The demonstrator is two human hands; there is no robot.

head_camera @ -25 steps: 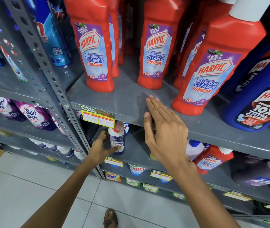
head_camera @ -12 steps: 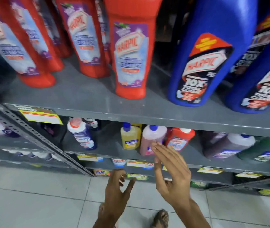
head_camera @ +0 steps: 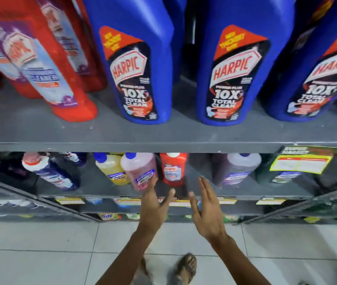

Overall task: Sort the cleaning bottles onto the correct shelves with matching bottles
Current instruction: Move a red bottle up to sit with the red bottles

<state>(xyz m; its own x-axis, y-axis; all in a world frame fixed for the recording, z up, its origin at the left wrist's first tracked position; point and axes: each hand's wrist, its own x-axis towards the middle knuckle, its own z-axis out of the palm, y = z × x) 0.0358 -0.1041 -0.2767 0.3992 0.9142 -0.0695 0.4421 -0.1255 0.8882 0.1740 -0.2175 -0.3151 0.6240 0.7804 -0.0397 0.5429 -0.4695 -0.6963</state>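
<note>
While both hands reached toward the lower shelf (head_camera: pixel 101 189), the upper shelf (head_camera: pixel 163 138) carried red Harpic bottles (head_camera: pixel 46 79) at the left and three large blue Harpic bottles (head_camera: pixel 143 75) to their right. On the lower shelf stood a yellow bottle (head_camera: pixel 110 169), a pink bottle (head_camera: pixel 138 171) with a blue cap, a small red Harpic bottle (head_camera: pixel 172 169), a purple bottle (head_camera: pixel 235 169) and a leaning blue-and-white bottle (head_camera: pixel 48 173). The left hand (head_camera: pixel 153 206) was spread open, fingertips at the pink bottle's base, whether touching could not be told. The right hand (head_camera: pixel 206 208) was open and empty, just below the small red bottle. Motion blur smeared most labels, and the upper bottles' tops were cut off by the frame.
</note>
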